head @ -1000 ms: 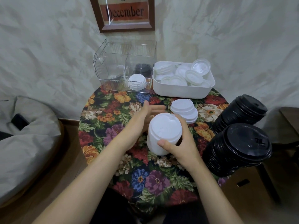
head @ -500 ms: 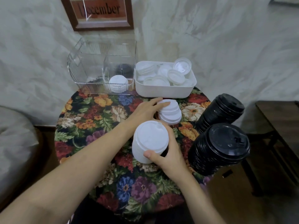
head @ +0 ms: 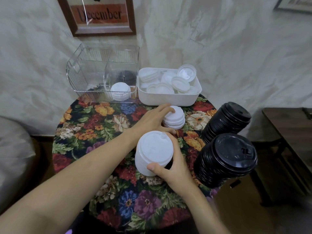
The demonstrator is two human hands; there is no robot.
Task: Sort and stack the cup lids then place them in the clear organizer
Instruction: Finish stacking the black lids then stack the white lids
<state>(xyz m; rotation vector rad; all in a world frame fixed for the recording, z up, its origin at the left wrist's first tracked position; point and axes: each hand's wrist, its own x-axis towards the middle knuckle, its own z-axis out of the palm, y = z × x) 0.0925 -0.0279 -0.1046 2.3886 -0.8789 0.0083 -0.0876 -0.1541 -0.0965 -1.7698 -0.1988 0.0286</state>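
Observation:
My right hand point(head: 170, 168) grips a tall stack of white lids point(head: 152, 152) near the middle of the round table. My left hand point(head: 154, 118) reaches past it, fingers stretched over a short stack of white lids point(head: 175, 118) and touching its top and left side. The clear organizer point(head: 103, 75) stands at the back left; its right compartment holds a small white lid stack point(head: 120, 91) with black lids point(head: 125, 76) behind. A white bin point(head: 168, 97) beside it holds several loose white lids.
Two tall stacks of black lids point(head: 226, 159) point(head: 226, 122) lean at the table's right edge. The table wears a floral cloth point(head: 101, 119). A dark wooden side table point(head: 290, 132) stands at the right, a grey cushion point(head: 13, 149) at the left, a framed "December" print on the wall.
My left hand left the tall white stack and moved back-right onto the short white stack. My right hand keeps hold of the tall stack. The camera view shifted.

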